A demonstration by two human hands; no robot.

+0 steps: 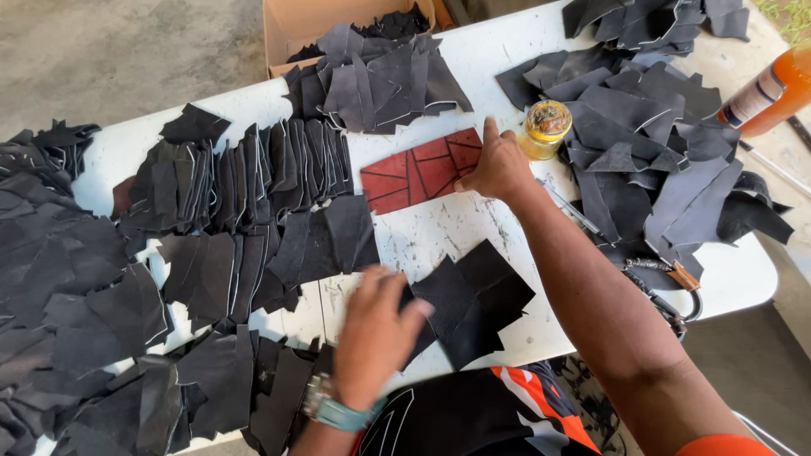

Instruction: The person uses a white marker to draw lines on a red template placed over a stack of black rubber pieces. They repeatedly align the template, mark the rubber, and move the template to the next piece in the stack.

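Note:
My left hand (pixel 376 325) lies flat, fingers spread, on the edge of a few dark leather pieces (pixel 473 300) near the front of the white table (pixel 439 228). My right hand (pixel 498 165) reaches across to the right end of a red rectangular leather panel (pixel 418 169) with black scored lines and touches its edge. A small glass jar with a yellow lid (pixel 547 128) stands just right of that hand. Rows of overlapping dark leather cut-outs (pixel 253 186) cover the table's left half.
A cardboard box (pixel 312 21) with dark pieces stands at the back. Piles of dark leather (pixel 650 152) fill the right side. An orange bottle (pixel 773 89) lies at the far right. A metal tool with a brown handle (pixel 667 279) rests by the right edge.

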